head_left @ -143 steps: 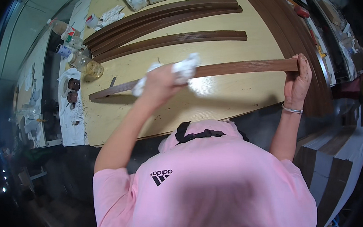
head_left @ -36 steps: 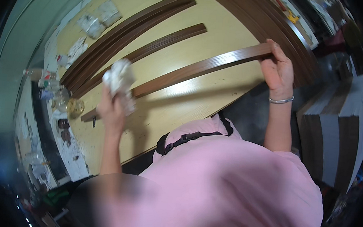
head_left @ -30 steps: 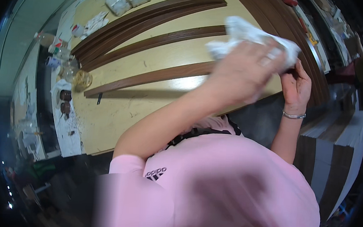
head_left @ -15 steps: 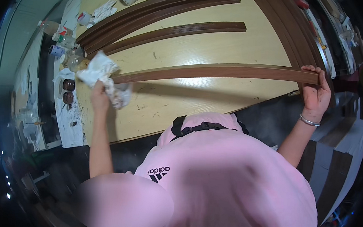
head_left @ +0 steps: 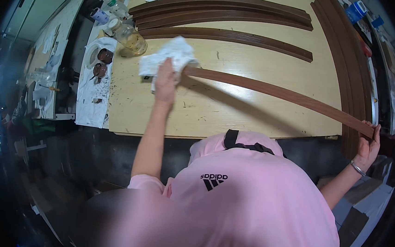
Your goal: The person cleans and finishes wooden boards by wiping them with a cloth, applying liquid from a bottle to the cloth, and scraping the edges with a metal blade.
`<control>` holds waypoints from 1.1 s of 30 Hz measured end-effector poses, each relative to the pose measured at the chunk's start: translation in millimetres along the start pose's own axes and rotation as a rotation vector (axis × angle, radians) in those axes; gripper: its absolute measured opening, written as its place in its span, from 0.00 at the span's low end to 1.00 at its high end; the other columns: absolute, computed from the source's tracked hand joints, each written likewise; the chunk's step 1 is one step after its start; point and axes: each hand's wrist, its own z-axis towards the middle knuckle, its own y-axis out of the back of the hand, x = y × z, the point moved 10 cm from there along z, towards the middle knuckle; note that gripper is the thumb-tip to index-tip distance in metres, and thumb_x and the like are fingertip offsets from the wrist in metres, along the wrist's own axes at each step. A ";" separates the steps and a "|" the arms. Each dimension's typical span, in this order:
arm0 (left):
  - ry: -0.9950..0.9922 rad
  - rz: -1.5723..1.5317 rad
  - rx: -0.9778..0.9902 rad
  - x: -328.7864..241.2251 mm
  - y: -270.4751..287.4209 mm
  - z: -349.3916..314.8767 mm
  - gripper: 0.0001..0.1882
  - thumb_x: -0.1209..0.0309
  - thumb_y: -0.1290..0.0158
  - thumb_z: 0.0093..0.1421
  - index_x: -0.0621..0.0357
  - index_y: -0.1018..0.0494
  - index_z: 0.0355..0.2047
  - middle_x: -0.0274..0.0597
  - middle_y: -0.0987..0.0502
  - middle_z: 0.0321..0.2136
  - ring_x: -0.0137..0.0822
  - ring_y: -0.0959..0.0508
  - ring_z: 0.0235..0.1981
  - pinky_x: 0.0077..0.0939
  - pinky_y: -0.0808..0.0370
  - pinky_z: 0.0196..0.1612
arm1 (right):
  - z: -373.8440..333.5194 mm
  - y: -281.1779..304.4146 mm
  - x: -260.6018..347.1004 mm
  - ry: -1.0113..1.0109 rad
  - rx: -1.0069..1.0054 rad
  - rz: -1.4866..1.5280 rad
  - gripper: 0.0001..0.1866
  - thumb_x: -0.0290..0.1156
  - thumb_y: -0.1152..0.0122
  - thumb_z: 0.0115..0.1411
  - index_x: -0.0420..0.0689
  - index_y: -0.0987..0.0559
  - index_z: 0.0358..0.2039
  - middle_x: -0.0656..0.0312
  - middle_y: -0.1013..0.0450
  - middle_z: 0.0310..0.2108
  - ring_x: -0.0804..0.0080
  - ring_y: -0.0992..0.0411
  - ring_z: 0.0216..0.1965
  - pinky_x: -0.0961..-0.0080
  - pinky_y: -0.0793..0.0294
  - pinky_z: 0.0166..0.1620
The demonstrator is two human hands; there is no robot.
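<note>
A long brown wooden strip slants across the front of the pale tabletop, its right end the nearer to me. My right hand grips that right end just past the table's edge, a metal bangle on the wrist. At the strip's left end my left hand is closed on a crumpled white cloth. The cloth meets the strip there and hides its tip. Behind the strip lies a shorter brown strip, and farther back several more brown strips lie side by side.
On the left stand a jar with murky yellowish contents, bottles, a patterned cup and small dark-brown pots on white paper. More brown boards run along the table's right side. A blue-and-white container stands beyond them.
My view has turned. The held strip now slants down toward its right end, with my right hand lower and nearer. My left hand still holds the cloth at the strip's left end.
</note>
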 end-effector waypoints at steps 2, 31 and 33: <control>0.097 0.034 -0.058 65.2 55.3 22.6 0.24 0.81 0.57 0.61 0.62 0.37 0.59 0.46 0.36 0.60 0.35 0.33 0.58 0.24 0.37 0.58 | 9.5 5.9 -4.6 -0.009 -0.025 -0.002 0.08 0.29 0.44 0.62 0.36 0.30 0.33 0.54 0.34 0.31 0.61 0.33 0.40 0.57 0.33 0.56; -1.232 -0.012 0.818 -465.9 -302.4 -158.1 0.29 0.68 0.46 0.56 0.71 0.40 0.55 0.56 0.29 0.46 0.51 0.27 0.37 0.40 0.28 0.43 | -48.8 -93.3 -46.8 0.246 0.250 0.343 0.14 0.33 0.46 0.59 0.36 0.28 0.41 0.45 0.28 0.46 0.51 0.31 0.53 0.63 0.33 0.58; -1.264 0.075 0.844 -438.1 -315.1 -174.5 0.34 0.70 0.44 0.53 0.71 0.44 0.57 0.61 0.35 0.53 0.57 0.29 0.42 0.45 0.29 0.45 | -52.4 -84.5 -50.4 0.277 0.254 0.343 0.11 0.28 0.47 0.59 0.35 0.28 0.41 0.45 0.30 0.49 0.52 0.33 0.55 0.62 0.33 0.59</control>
